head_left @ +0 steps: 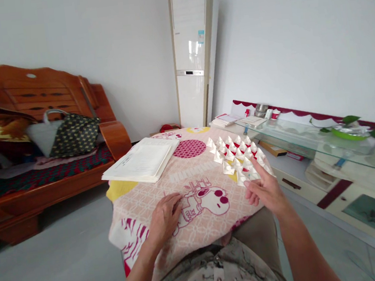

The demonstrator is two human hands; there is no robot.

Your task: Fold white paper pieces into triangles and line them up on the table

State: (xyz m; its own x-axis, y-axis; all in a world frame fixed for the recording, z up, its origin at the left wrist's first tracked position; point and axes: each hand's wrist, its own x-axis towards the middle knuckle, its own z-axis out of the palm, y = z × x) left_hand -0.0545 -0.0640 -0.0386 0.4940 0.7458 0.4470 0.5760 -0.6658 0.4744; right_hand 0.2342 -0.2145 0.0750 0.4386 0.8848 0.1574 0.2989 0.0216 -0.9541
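Head view: beside folded papers (238, 154) at right, right hand (264, 188) is held empty, index extended, others curled; left hand (166, 213), loosely bent, is rested empty on cloth (146, 197).

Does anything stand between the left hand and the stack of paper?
Nothing visible does; only patterned cloth lies between the left hand and the stack of paper. The folded paper pieces stand aside, by the right hand.

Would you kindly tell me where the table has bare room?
Bare cloth lies between the paper stack and folded paper pieces, and between the left hand and right hand. The pieces crowd the right side, by the right hand.
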